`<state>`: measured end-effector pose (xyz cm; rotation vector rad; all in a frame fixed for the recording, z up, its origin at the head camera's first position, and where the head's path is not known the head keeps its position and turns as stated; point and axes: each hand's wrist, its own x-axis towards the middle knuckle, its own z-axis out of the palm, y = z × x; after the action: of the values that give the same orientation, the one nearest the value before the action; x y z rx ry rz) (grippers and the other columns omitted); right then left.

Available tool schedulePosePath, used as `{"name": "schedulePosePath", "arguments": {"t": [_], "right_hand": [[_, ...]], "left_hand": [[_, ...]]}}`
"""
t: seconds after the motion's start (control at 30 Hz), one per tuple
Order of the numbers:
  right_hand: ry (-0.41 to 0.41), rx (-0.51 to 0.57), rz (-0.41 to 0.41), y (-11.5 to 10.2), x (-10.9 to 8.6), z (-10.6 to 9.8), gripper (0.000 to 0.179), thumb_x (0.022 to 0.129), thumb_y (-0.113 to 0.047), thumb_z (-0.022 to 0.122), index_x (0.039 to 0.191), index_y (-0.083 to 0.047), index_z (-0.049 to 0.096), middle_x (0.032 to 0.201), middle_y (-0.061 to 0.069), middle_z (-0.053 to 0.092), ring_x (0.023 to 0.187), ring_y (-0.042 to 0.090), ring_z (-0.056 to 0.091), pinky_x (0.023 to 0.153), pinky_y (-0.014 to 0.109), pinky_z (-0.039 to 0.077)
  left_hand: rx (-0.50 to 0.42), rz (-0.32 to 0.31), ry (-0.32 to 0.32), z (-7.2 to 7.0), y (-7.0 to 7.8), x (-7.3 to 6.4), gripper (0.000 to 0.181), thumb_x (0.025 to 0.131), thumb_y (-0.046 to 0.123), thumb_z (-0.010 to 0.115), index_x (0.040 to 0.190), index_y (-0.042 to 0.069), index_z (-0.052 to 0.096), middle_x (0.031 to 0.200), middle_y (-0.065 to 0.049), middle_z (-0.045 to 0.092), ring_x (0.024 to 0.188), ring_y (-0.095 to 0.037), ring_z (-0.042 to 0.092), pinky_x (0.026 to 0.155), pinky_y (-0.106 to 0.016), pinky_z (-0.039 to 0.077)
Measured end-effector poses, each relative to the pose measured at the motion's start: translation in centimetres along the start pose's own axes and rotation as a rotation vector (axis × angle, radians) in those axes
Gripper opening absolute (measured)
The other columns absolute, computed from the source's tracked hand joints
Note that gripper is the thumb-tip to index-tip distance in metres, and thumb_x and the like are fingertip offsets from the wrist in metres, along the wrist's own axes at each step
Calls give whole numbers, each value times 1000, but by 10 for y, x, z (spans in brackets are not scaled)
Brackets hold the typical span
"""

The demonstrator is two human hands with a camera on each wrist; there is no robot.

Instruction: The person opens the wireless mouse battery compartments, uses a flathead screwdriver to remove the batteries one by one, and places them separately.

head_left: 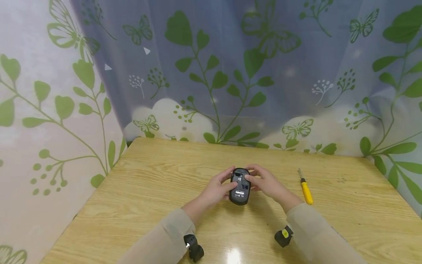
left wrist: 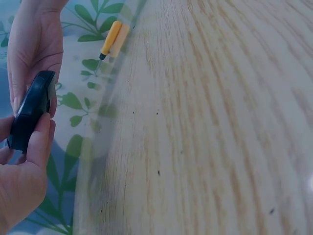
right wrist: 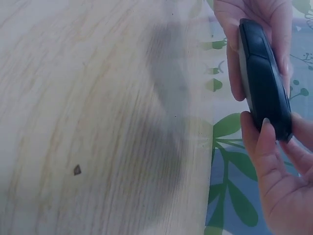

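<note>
Wooden tabletop [head_left: 138, 179], left fingers [head_left: 226, 174], right fingers [head_left: 255, 168] curled, gripping upturned black mouse [head_left: 240, 198]

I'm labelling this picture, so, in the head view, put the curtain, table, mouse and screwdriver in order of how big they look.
Largest to smallest, by area covered:
Curtain
Table
Mouse
Screwdriver, which looks about as long as the mouse but clearly narrower
</note>
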<state>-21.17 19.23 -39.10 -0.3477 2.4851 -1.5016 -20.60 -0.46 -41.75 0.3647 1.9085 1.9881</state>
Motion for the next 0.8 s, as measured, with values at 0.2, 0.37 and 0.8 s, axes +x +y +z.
{"name": "schedulePosePath", "arguments": {"t": [0.2,0.37,0.8], "right_hand": [[-7,-3,-46,-1,-1,-2,45,95,-25,56,127,5,46,113,24,52,97,31,60,78,38,52],[41,-32,-34,-2,2,-2,42,95,-17,56,128,6,48,122,23,52,112,40,52,85,41,49],[58,-116,25,1,1,-7,45,92,-23,61,128,3,52,122,20,56,113,38,50,89,47,45]], "left_hand": [[-5,15,-19,0,1,-1,55,95,9,54,145,20,35,144,-16,34,97,-27,61,73,-41,54],[4,30,-17,0,1,-2,54,95,10,53,145,20,35,145,-15,32,98,-28,61,72,-42,54],[74,24,-15,2,2,-4,55,95,11,54,146,19,34,145,-15,34,99,-27,60,70,-40,54]]}}
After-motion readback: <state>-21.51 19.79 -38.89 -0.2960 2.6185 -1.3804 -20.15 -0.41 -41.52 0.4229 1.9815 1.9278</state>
